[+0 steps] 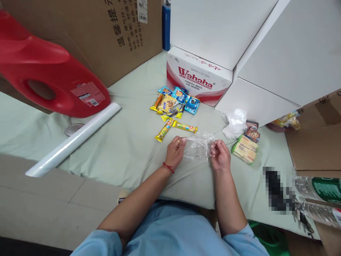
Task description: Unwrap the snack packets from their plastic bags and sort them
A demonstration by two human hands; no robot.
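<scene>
A clear plastic bag [198,147] is stretched between my two hands, just above the pale green cloth. My left hand [176,151], with a red string bracelet at the wrist, pinches the bag's left edge. At its right edge, the fingers of my right hand [221,154] are closed on the crumpled film. Just beyond the bag lie two yellow snack bars, one slanted [164,130] and one crosswise [185,127]. Behind them is a pile of blue and yellow snack packets [168,103]. Right of my right hand sits a green-and-cream snack packet [245,149].
A Wahaha water carton [198,76] stands at the back. Crumpled clear plastic [236,122] and small brown packets [252,135] lie to the right. At left are a white roll [74,140] and a large red jug [58,71]. Bottles [317,188] and keys [305,224] lie at far right.
</scene>
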